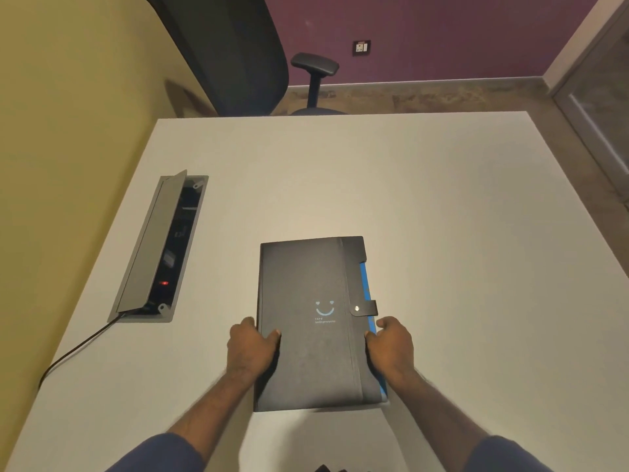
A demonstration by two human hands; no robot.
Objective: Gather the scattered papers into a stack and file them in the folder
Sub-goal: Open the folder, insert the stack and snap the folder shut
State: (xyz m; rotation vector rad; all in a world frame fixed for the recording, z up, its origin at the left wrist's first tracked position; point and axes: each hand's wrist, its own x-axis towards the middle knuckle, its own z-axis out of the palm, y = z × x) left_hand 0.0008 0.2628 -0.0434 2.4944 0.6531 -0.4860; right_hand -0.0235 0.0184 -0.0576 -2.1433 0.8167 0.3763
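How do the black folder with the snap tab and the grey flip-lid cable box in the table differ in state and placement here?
The black folder with the snap tab lies closed on the white table; the grey flip-lid cable box is recessed into it with its lid propped open. The left hand and right hand grip the folder's sides; nothing touches the box. Both are long rectangles.
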